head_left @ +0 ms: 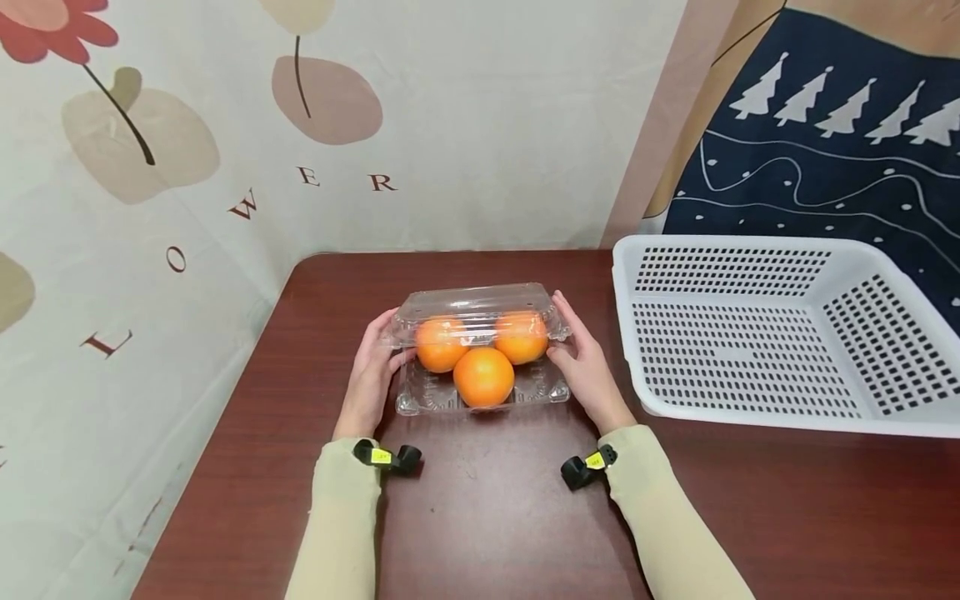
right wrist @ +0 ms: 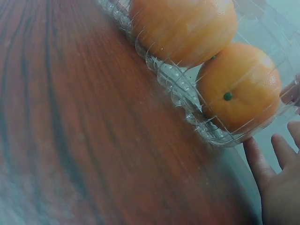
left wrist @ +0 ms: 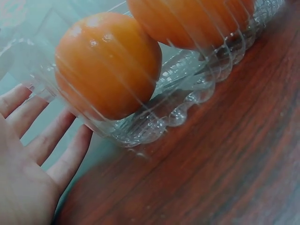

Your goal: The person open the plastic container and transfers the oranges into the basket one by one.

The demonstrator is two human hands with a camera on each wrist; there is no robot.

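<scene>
Lying on the table (head_left: 480, 517), the clear box (head_left: 480, 297) of oranges (head_left: 483, 377) runs lengthwise from nine to three o'clock, one long side facing six. Left hand (head_left: 369, 371) and right hand (head_left: 588, 371) touch its ends, fingers apart, nearly straight.

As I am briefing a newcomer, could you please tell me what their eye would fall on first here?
Probably the three round, bright orange fruits inside the clear plastic box, near the middle of the head view, between the person's left hand and right hand. Next, likely, the large white plastic basket with rows of square holes, to the right of them.
</scene>
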